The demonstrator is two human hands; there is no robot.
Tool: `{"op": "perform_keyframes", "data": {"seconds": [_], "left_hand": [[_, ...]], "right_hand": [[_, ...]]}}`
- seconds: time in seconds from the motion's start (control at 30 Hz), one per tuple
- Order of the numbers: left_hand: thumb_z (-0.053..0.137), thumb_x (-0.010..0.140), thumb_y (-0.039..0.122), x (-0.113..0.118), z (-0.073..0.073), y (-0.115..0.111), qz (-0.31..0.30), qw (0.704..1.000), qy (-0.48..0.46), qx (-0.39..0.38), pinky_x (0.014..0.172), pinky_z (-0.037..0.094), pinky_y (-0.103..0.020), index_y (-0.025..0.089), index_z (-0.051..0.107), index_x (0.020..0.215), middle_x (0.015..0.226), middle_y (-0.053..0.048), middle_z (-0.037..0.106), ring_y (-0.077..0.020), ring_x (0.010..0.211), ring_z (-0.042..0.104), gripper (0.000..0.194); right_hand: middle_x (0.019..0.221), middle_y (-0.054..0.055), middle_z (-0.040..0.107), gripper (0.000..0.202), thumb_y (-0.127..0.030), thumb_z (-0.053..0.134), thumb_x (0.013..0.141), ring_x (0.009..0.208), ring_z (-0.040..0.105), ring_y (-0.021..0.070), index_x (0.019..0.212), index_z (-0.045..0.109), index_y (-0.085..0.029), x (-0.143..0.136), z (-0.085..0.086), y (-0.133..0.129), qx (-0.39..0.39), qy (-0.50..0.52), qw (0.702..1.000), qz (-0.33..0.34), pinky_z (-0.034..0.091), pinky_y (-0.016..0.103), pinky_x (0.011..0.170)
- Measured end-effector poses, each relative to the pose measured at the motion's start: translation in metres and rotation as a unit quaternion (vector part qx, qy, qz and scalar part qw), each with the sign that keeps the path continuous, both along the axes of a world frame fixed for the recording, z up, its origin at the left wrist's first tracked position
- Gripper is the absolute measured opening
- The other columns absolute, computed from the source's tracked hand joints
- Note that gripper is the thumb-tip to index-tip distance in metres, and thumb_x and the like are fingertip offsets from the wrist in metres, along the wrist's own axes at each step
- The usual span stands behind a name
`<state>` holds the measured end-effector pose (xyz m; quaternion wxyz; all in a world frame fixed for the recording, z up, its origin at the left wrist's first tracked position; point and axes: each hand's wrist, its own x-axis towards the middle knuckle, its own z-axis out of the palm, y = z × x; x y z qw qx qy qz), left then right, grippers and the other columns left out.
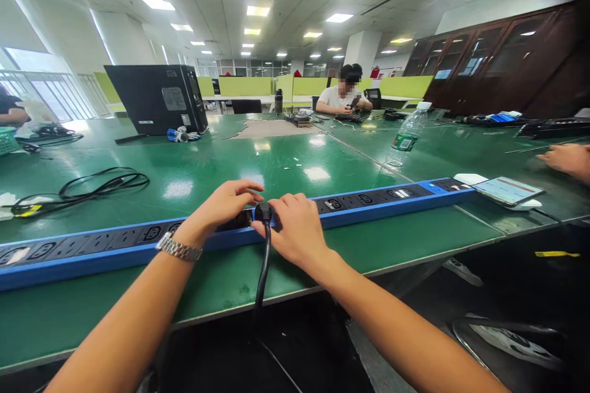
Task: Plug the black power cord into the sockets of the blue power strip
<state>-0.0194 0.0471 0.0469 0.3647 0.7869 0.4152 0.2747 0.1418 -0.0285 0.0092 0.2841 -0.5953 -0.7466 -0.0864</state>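
A long blue power strip [369,212] with black sockets lies along the near edge of the green table. At its middle, a black plug [263,213] stands against the socket face, its thick cord [262,276] hanging over the table edge. My right hand [299,227] is closed on the plug from the right, thumb and fingers around it. On the other side, my left hand [225,206], with a metal watch [179,247] at the wrist, reaches over the strip with fingers stretched apart near the plug. Whether the plug is seated fully cannot be seen.
A phone [509,190] rests on a white object at the strip's right end. A water bottle [409,134], a black computer case [157,98] and a coiled black cable [106,181] are on the table. A person sits opposite; another person's hand [566,159] is at right.
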Motion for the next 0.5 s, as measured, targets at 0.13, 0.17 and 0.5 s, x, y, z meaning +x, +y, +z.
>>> {"op": "perform_keyframes", "data": {"seconds": [0.13,0.17,0.5], "left_hand": [[0.044,0.085,0.039,0.018,-0.007,0.007,0.04,0.998,0.003,0.047,0.077,0.052,-0.034,0.015,0.068,0.091,0.083,-0.006,0.072,-0.0213,0.081,0.067,0.035],[0.042,0.087,0.041,0.022,-0.011,0.005,0.051,0.996,-0.001,0.073,0.077,0.051,-0.034,0.015,0.068,0.087,0.083,-0.006,0.072,-0.0216,0.082,0.066,0.037],[0.031,0.096,0.051,0.02,-0.019,-0.014,-0.021,0.992,-0.017,0.127,0.087,0.048,-0.032,0.017,0.067,0.096,0.099,-0.006,0.071,-0.0199,0.092,0.063,0.049]], "right_hand": [[0.092,0.007,0.071,0.035,-0.049,0.051,0.092,0.083,0.064,0.0239,0.103,0.064,-0.019,-0.012,0.006,0.016,-0.05,-0.007,0.999,-0.003,0.04,0.033,0.068],[0.092,0.007,0.071,0.031,-0.045,0.051,0.092,0.08,0.064,0.0228,0.102,0.064,-0.019,-0.012,0.005,0.018,-0.059,-0.004,0.998,-0.002,0.039,0.031,0.065],[0.092,0.005,0.071,0.031,-0.046,0.046,0.093,0.083,0.064,0.02,0.098,0.065,-0.022,0.019,0.007,0.024,0.063,0.136,0.989,0.009,0.042,0.027,0.068]]}}
